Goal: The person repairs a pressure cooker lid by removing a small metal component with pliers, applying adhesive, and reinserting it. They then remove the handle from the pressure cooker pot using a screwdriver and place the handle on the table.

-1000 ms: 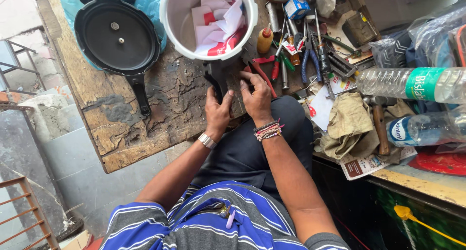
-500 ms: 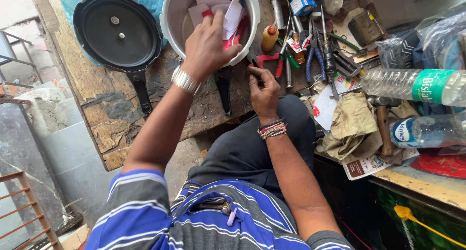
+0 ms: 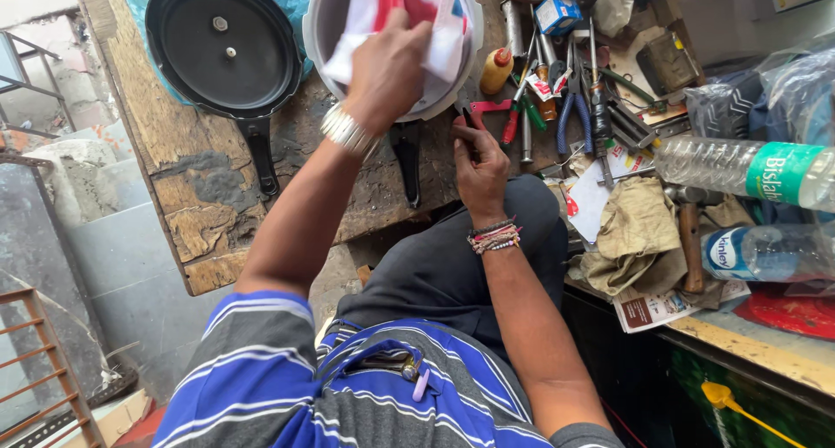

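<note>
A red and white cloth (image 3: 409, 13) is gripped by the closed fingers of the left hand (image 3: 383, 70), over the white pot (image 3: 323, 22) at the far edge of the wooden board (image 3: 196, 178). The right hand (image 3: 478, 165) is rested on the board's right side, fingers curled, just beside the pot's black handle (image 3: 407, 161). A black lid (image 3: 222, 43) is seen near the far left corner. Tools (image 3: 565, 91) are piled to the right.

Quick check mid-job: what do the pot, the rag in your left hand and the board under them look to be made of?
Pot: looks like bare metal, probably aluminium, from its dull silver-grey rim. Rag gripped by the left hand: soft woven cloth, white and red, creased and draping. Board: rough unfinished wood, with visible grain, dark stains and chipped edges.
</note>
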Motion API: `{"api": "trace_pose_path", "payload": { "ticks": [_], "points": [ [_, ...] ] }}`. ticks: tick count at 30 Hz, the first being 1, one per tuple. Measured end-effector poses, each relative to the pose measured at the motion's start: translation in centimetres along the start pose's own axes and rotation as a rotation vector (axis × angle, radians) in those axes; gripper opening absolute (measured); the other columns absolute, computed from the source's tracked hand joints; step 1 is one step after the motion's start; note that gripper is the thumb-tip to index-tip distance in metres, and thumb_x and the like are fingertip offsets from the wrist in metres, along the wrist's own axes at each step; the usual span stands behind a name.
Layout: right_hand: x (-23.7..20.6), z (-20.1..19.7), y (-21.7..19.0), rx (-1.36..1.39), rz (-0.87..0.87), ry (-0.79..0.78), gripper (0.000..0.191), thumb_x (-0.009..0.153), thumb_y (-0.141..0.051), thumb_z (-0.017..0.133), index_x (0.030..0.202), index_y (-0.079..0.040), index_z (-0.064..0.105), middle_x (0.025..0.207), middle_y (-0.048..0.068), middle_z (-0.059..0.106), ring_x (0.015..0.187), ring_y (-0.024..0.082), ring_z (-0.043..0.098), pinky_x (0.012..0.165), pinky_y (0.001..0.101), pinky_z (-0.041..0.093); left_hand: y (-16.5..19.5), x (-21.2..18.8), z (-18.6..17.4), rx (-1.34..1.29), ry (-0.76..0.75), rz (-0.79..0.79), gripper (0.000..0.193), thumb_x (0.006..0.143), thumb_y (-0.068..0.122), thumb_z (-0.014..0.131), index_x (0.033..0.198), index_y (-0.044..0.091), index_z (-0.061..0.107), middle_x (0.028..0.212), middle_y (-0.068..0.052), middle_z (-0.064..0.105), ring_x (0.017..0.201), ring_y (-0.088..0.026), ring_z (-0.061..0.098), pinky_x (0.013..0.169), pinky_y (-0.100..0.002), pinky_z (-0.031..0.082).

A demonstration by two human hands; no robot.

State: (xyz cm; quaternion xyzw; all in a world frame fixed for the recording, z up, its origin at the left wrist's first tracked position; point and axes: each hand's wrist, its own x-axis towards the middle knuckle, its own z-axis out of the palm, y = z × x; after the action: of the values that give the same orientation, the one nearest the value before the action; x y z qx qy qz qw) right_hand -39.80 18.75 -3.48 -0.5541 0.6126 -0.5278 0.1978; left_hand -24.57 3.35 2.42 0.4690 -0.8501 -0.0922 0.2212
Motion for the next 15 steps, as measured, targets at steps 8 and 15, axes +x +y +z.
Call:
{"api": "trace_pose_path", "payload": {
  "ticks": [8, 15],
  "points": [
    [0.0, 0.1, -0.4, -0.026, 0.048, -0.074, 0.013, 0.097, -0.005, 0.071, 0.109, -0.002, 0.073, 0.096, 0.008, 0.073, 0.076, 0.013, 0.069, 0.069, 0.0278, 0.055, -9.3, -4.6, -10.2, 0.481, 0.340, -0.076, 0.033, 0.093, -0.002, 0.069, 0.122, 0.013, 0.072, 0.114, -0.016, 0.066, 0.080, -0.025, 0.070, 0.058, -0.032, 0.058],
    [-0.1, 0.1, -0.5, -0.079, -0.024, -0.070, 0.013, 0.095, -0.004, 0.071, 0.107, -0.002, 0.074, 0.100, 0.012, 0.074, 0.090, 0.025, 0.073, 0.078, 0.0347, 0.057, -7.3, -9.7, -5.9, 0.121, 0.219, -0.029, 0.038, 0.088, 0.004, 0.072, 0.125, 0.010, 0.072, 0.134, -0.012, 0.065, 0.125, -0.030, 0.059, 0.105, -0.047, 0.041]
  ]
}}
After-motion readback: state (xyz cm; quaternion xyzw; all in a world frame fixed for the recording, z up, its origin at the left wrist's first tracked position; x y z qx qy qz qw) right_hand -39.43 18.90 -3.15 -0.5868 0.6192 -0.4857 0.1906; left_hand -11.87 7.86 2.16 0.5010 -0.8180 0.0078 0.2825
